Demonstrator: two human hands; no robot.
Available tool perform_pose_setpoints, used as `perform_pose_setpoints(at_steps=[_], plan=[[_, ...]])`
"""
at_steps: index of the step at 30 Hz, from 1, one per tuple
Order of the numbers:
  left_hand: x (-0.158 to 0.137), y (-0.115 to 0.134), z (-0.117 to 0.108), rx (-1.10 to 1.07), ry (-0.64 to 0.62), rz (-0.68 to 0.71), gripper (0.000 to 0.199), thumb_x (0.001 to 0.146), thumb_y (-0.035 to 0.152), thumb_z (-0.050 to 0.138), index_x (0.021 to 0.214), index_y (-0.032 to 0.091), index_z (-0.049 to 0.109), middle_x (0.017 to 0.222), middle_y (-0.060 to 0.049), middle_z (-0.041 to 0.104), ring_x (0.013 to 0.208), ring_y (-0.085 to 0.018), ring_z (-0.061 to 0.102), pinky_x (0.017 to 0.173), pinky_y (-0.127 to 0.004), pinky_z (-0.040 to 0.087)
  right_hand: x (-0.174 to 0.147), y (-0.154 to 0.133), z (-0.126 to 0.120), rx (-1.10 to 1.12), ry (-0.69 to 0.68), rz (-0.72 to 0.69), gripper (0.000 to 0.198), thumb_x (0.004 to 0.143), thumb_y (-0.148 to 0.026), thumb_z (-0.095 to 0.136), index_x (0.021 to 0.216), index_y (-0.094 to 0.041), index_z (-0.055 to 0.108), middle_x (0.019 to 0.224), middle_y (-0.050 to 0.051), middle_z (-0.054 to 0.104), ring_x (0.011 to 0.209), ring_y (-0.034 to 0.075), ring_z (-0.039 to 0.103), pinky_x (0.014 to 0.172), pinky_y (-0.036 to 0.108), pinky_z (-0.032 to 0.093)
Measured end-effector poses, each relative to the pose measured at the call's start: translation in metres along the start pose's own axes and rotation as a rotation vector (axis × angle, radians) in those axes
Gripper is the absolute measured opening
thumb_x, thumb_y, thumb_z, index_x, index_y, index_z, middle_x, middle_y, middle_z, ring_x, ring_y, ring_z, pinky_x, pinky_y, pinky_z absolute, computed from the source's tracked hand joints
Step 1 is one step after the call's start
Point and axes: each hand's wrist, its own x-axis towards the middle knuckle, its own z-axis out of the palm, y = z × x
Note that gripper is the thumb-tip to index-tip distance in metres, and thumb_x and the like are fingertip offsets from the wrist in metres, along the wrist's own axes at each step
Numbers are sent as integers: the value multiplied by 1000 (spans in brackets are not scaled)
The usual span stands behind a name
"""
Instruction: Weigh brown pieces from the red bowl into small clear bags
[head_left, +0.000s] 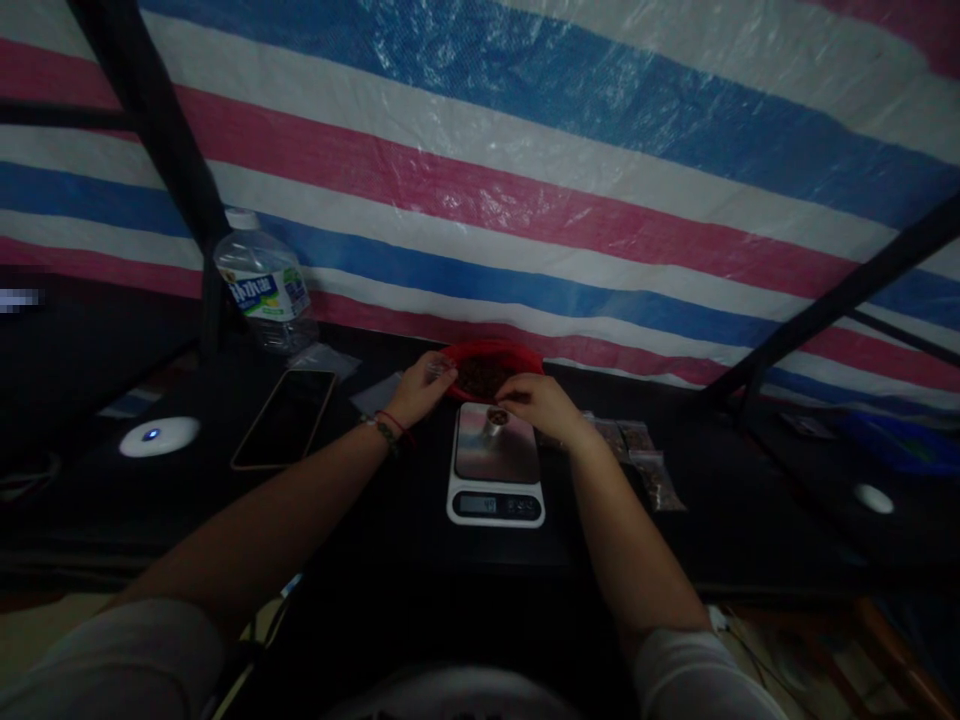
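A digital kitchen scale [495,508] lies in front of me with its display lit. On its metal plate stands a small metal cup [495,428] with brown bits inside. My right hand [536,400] is at the cup's rim, thumb and fingers pinched together; what they hold, if anything, is too small to make out. Behind the scale is a red bowl [495,348] of dark brown loose material. Near the bowl's left edge, my left hand [424,385] has its fingers closed around a small clear container [437,370], which is partly hidden.
Several small filled plastic bags [656,480] lie right of the scale. To the left are a phone [286,420], a white oval device [160,436], a large clear bottle [266,285] and clear plastic bags [325,360]. A striped tarp [525,190] hangs behind the black table.
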Motion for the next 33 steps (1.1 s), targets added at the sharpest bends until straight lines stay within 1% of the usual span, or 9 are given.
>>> perform_pose_setpoints(at_steps=[5, 9, 13, 16, 22, 27, 33], plan=[[-1, 4, 0, 22, -11, -6, 37, 82, 52, 56, 100, 19, 59, 95, -7, 68, 88, -22, 64, 85, -38, 51, -2, -7, -1, -10, -113, -58, 16, 82, -10, 63, 85, -20, 76, 87, 3, 74, 86, 15, 67, 81, 27, 49], [0, 2, 0, 24, -12, 16, 37, 82, 51, 56, 99, 19, 60, 96, -7, 68, 89, -22, 65, 85, -38, 51, -4, -11, -1, -31, -151, -64, 16, 82, -10, 64, 86, -21, 76, 89, 3, 74, 86, 16, 67, 83, 28, 49], [-1, 4, 0, 20, -14, 1, 37, 82, 50, 57, 100, 18, 60, 95, -7, 68, 88, -22, 65, 85, -38, 51, -5, -11, 0, -57, -101, -64, 15, 81, -10, 67, 90, -20, 76, 92, 5, 73, 90, 17, 66, 85, 29, 49], [-1, 6, 0, 6, -19, -6, 36, 82, 50, 57, 99, 18, 59, 95, -7, 68, 88, -22, 65, 84, -37, 51, -5, -10, 2, -62, -64, -53, 13, 79, -11, 70, 88, -19, 75, 90, 5, 72, 89, 17, 64, 82, 29, 49], [0, 2, 1, -12, -17, 15, 35, 82, 49, 57, 99, 19, 60, 97, -7, 68, 91, -21, 64, 88, -38, 51, -7, -10, 4, -19, -58, -9, 14, 78, -10, 69, 87, -20, 75, 87, 3, 72, 83, 15, 65, 77, 27, 49], [0, 2, 1, -23, -17, -7, 34, 81, 49, 58, 98, 19, 61, 94, -6, 68, 88, -21, 64, 83, -36, 52, -7, -10, 5, -21, -34, -62, 11, 79, -10, 69, 79, -20, 74, 85, 3, 72, 84, 16, 65, 78, 28, 49], [-1, 5, 0, -29, -20, 18, 32, 82, 48, 57, 96, 19, 61, 93, -6, 67, 88, -21, 64, 84, -36, 51, -7, -11, 6, -22, -42, -30, 13, 81, -8, 66, 79, -19, 74, 81, 4, 73, 78, 15, 66, 73, 26, 49]])
